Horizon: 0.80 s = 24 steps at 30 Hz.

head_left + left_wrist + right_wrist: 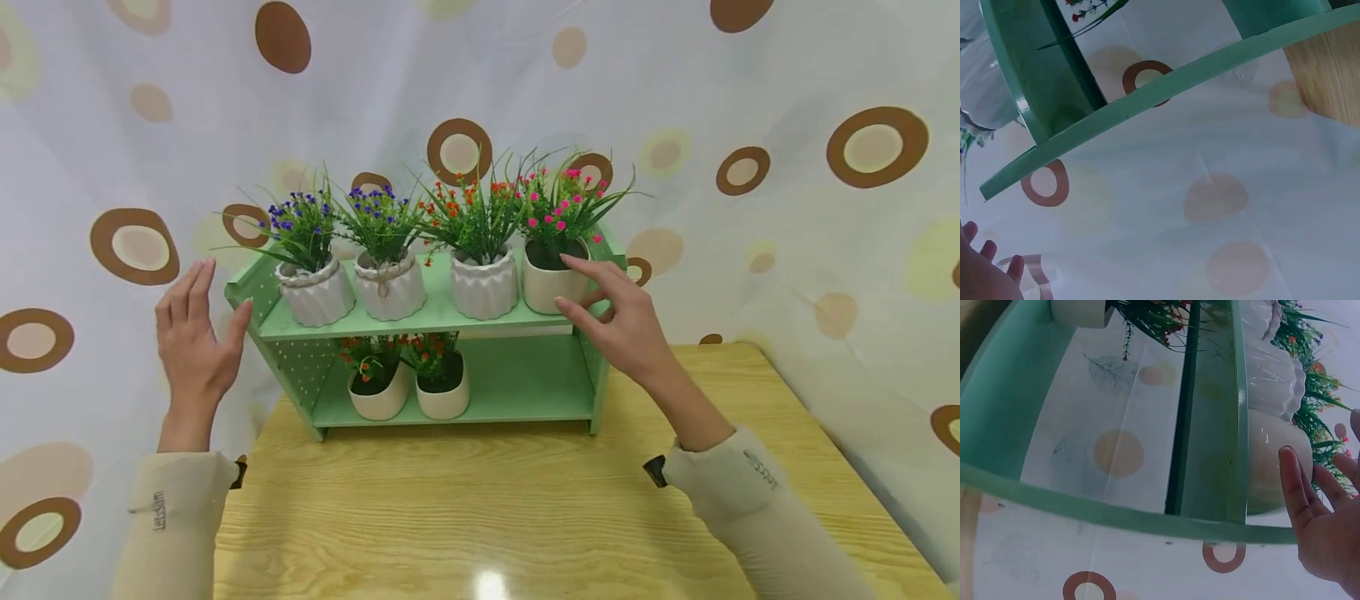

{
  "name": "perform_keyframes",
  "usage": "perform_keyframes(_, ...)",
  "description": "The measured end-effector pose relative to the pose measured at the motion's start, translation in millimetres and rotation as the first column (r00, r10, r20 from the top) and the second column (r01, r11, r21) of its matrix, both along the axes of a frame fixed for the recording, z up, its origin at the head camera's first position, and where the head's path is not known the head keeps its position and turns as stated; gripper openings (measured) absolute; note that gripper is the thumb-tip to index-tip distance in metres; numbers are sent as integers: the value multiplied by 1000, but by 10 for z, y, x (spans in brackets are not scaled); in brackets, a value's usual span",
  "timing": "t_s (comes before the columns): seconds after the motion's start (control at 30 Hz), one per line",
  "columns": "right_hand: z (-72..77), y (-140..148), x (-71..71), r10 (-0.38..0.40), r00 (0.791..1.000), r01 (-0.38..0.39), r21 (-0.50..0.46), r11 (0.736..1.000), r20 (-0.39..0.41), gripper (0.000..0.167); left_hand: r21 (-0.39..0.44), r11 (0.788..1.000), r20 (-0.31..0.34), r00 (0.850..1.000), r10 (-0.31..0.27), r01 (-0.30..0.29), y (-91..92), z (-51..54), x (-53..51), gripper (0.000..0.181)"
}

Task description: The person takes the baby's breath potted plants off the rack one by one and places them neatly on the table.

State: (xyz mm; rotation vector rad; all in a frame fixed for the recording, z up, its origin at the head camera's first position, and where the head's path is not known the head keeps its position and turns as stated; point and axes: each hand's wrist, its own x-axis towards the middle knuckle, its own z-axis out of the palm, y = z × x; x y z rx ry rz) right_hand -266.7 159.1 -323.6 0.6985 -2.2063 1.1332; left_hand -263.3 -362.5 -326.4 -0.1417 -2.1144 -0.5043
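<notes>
1. Head view: A pale green two-tier shelf point(532, 398) stands on a light wood-grain surface point(420, 508), before a white backdrop patterned with brown and beige rounds point(765, 258). The cream, smooth-sided pot with pink flowers point(547, 287) is at the right end of the upper tier. The right hand point(626, 325) is at it, thumb and fingers parted in a moderate gap; the fingertips overlap the pot's front and rim, but whether they touch cannot be told. Left of it stand a white fluted pot with orange-red flowers point(483, 287), a white fluted pot with purple flowers and a cord bow point(393, 292), and a leftmost white fluted pot with purple flowers point(318, 298). Two cream pots with red-orange flowers point(444, 397) sit on the lower tier's left half. The left hand point(197, 350) is raised beside the shelf's left end, fingers extended, thumb spread wide, holding nothing.

2. Left wrist view: Spread fingertips show at the lower left corner, apart from the shelf's curved end panel.

3. Right wrist view: The right hand's thumb overlaps the pink-flowered pot's side; its other fingers are spread.
</notes>
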Motion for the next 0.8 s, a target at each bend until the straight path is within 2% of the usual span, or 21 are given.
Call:
perform_keyframes(0.17, 30, -123, -103, -9, 1000, 10, -34, 999, 13, 49, 76, 997, 102, 994, -30, 22, -21, 9, -74, 67)
perform_keyframes(0.33, 39, -214, -165, -38, 999, 39, -88, 995, 13, 40, 161, 986, 135, 989, -56, 34, 9, -12, -137, 56)
perform_keyframes(0.5, 34, -282, -203, -49, 999, 50, -127, 991, 7, 30, 208, 977, 133, 988, -75, 46, 40, -55, -174, 48)
perform_keyframes(0.8, 29, -327, -260, -59, 998, 61, -142, 988, 15, 19, 215, 974, 58, 994, -92, 77, 44, -116, -214, 42)
